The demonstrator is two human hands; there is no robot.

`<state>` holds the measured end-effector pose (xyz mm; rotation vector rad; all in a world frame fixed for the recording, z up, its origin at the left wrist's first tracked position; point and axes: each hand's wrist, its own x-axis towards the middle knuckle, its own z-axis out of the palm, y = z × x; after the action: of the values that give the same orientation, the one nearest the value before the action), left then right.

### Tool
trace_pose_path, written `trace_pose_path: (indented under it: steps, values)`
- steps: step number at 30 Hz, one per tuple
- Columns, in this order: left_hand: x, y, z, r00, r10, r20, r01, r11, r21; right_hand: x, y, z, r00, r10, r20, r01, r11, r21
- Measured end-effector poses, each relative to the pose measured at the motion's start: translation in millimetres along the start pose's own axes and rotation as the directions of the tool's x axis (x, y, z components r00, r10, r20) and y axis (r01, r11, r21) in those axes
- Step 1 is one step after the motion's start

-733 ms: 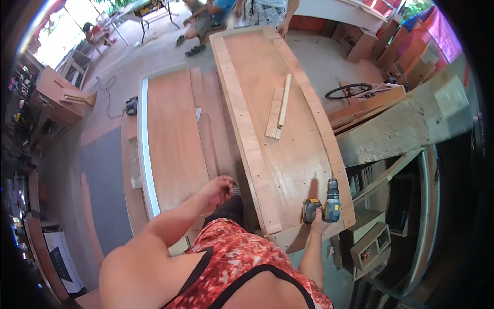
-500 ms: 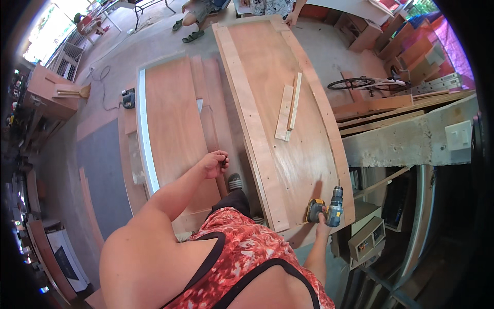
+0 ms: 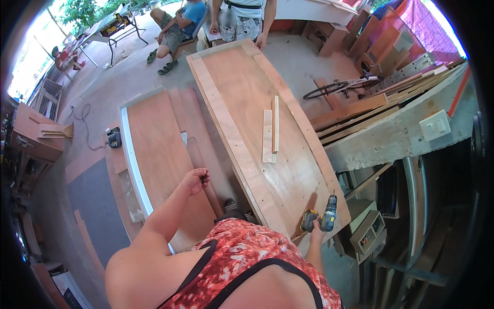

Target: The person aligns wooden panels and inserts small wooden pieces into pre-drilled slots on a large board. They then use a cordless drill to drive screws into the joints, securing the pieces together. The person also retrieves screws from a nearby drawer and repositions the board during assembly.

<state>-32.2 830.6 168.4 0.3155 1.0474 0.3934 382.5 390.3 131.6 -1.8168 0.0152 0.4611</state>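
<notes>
Wrapped around the handle of a cordless drill point(image 3: 325, 217), the right hand point(image 3: 317, 238) is closed in a firm grip, and the drill is held upright at the near right corner of a large plywood panel point(image 3: 247, 103), with its dark body above and its yellow-and-black battery base just to the left, over the panel's framed edge. The left hand point(image 3: 195, 180) is raised and curled, its fingertips pressed together on something small and dark; what is pinched cannot be told. This hand is seen above a narrower wooden panel point(image 3: 159, 149) with a pale strip along its left edge, which lies to the left of the big one and is separated from it by a few long boards. The large panel is bordered by lighter wooden strips along its long sides and far end, and two short slats point(image 3: 270, 135) are laid side by side on its middle, touching each other. At its far end the hand of a standing person point(image 3: 262, 41) is rested on the corner, and a second person point(image 3: 177, 26) is seated just beside, on the concrete floor side. A small dark power tool point(image 3: 113, 138) is seen on the floor to the left of the narrower panel, with a cord trailing away from it. To the right, stacked planks and a grey slab with a white switch plate point(image 3: 435, 125) are seen.
</notes>
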Motion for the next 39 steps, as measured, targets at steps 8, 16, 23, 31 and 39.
trace_pose_path:
  steps: [8,16,23,31,39]
  values:
    - [-46,4,6,0.992,0.086,-0.097,-0.073,0.989,0.129,7,26,1,0.999,-0.008,-0.031,0.008,1.000,-0.022]
    - [43,74,-18,0.985,0.025,-0.172,0.009,0.981,0.196,-7,3,23,0.979,0.059,-0.193,-0.040,0.994,0.099]
    - [179,203,32,0.991,0.090,-0.104,-0.031,0.881,0.473,-21,-17,49,0.922,0.035,-0.385,0.015,0.992,0.127]
    - [179,329,69,0.996,0.042,-0.084,0.039,0.630,0.776,-25,-47,96,0.748,0.183,-0.638,-0.122,0.983,0.139]
    - [151,310,73,0.992,0.081,-0.100,0.007,0.744,0.668,-19,-12,93,0.783,-0.068,-0.618,0.077,0.997,-0.013]
